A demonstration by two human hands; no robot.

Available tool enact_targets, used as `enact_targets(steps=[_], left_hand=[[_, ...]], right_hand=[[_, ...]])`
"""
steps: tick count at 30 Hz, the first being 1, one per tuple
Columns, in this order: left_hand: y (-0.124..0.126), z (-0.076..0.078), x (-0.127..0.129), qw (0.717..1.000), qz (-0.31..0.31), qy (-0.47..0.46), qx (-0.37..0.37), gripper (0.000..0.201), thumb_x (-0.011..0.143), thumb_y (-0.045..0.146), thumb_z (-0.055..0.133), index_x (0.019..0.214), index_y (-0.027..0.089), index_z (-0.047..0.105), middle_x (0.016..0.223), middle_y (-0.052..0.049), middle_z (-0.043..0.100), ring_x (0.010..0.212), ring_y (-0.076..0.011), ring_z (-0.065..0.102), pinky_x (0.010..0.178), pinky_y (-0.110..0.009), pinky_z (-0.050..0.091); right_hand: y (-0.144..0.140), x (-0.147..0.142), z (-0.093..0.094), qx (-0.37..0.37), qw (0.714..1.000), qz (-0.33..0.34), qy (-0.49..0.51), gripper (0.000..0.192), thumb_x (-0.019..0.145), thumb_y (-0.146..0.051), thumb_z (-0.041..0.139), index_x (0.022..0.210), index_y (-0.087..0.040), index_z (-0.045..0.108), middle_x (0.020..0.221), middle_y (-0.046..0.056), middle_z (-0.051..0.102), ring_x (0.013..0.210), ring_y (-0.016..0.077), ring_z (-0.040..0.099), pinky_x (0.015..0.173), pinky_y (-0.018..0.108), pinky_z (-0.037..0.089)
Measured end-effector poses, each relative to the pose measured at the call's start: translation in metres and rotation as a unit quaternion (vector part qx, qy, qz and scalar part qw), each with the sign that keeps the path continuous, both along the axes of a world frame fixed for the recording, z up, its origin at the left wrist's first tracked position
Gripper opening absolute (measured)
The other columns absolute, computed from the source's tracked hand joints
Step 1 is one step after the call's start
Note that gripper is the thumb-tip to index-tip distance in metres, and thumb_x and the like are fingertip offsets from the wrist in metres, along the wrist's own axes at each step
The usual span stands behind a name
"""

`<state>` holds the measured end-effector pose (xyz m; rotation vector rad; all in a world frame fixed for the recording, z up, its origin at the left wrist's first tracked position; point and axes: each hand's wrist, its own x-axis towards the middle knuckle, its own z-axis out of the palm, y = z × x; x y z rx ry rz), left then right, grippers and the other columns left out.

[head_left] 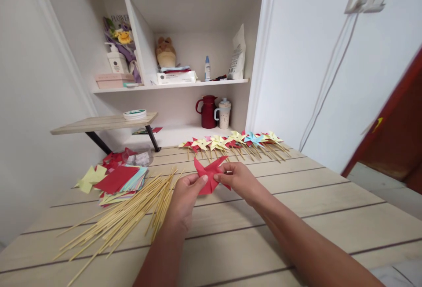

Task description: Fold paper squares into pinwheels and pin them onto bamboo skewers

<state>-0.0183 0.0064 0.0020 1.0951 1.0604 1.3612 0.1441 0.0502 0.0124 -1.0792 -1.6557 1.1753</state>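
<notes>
Both hands are meeting above the middle of the wooden table point(296, 216), a little toward the far side. The left hand point(184, 197) is pinching the near left part of a red paper pinwheel point(209, 173) between thumb and fingers. The right hand point(240, 179) is gripping the right side of the same piece, with its fingertips closed on the paper. So the two hands are close together, both clamped on the red pinwheel, and the paper is being held just above the table surface, with its points sticking up and to the sides.

To the left of the left hand, a loose bundle of thin wooden sticks point(132, 214) is lying on the table, spreading toward the near left corner. Farther left, a stack of coloured paper squares point(120, 180) is resting, with a red sheet on top, and a yellow cut piece point(89, 178) is lying just beside it.

At the far edge of the table, a row of finished pinwheels point(235, 141) on sticks is lying, in red, yellow, pink and blue. Behind them, on the low white shelf, a dark red jug point(207, 111) and a pale cup with lid point(224, 113) are standing side by side.
</notes>
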Motion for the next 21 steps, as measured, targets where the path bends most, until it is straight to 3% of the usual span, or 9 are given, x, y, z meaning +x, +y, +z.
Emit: enact_targets(steps=[11, 21], left_hand=[[0.0004, 0.0007, 0.0, 1.0, 0.008, -0.001, -0.004, 0.038, 0.068, 0.036, 0.081, 0.098, 0.013, 0.079, 0.089, -0.012, 0.078, 0.084, -0.0234, 0.07, 0.08, -0.032, 0.05], [0.0018, -0.0014, 0.0003, 0.996, 0.069, 0.036, -0.031, 0.032, 0.062, 0.036, 0.085, 0.084, 0.013, 0.08, 0.085, -0.012, 0.078, 0.072, -0.0219, 0.069, 0.068, -0.029, 0.05]], right_hand=[[0.003, 0.0016, -0.0031, 0.02, 1.0, 0.002, -0.005, 0.022, 0.07, -0.035, 0.067, 0.06, -0.02, 0.053, 0.056, -0.004, 0.047, 0.054, 0.0117, 0.037, 0.055, 0.027, 0.026], [0.0008, 0.001, -0.0013, 0.039, 0.999, 0.005, -0.012, 0.023, 0.07, -0.032, 0.066, 0.058, -0.02, 0.05, 0.054, -0.006, 0.042, 0.053, 0.0108, 0.035, 0.054, 0.026, 0.024]])
